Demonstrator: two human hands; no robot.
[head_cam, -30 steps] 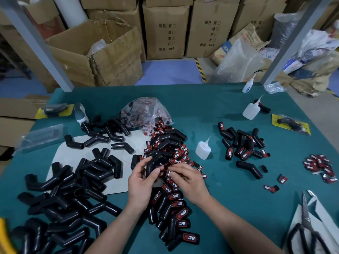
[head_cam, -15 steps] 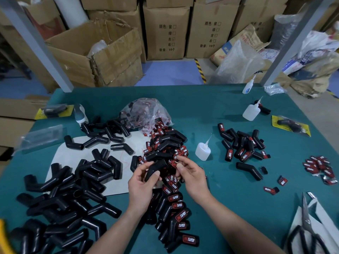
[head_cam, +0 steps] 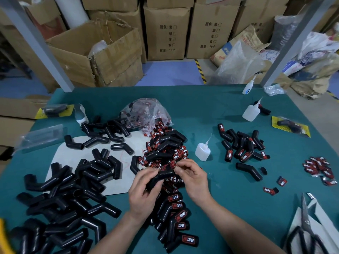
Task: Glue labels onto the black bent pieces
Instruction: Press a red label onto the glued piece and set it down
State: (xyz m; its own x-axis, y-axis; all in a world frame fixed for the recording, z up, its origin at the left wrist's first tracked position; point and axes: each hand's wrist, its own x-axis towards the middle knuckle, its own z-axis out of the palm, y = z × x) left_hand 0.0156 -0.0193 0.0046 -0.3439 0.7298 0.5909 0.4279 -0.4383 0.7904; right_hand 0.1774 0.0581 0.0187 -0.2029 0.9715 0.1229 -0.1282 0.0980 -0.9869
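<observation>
My left hand (head_cam: 144, 189) grips a black bent piece (head_cam: 161, 176) just above the green table (head_cam: 229, 195). My right hand (head_cam: 191, 177) pinches the piece's upper end with thumb and fingertips; whether a label sits under them is hidden. Behind the hands lies a heap of loose red-and-black labels (head_cam: 165, 153) mixed with bent pieces. Labelled pieces (head_cam: 178, 217) lie in a row below the hands. A big pile of plain bent pieces (head_cam: 60, 195) fills the left side. A small glue bottle (head_cam: 201, 151) stands right of the label heap.
A second group of labelled pieces (head_cam: 242, 147) lies at the right, with more labels (head_cam: 319, 167) near the right edge. Two more glue bottles (head_cam: 251, 112) stand at the back right. Scissors (head_cam: 306, 230) lie on white paper at the lower right. Cardboard boxes (head_cam: 95, 57) stand behind the table.
Both hands have lifted the black bent piece off the label heap and drawn it closer. My right hand's fingers shifted onto the piece's upper end.
</observation>
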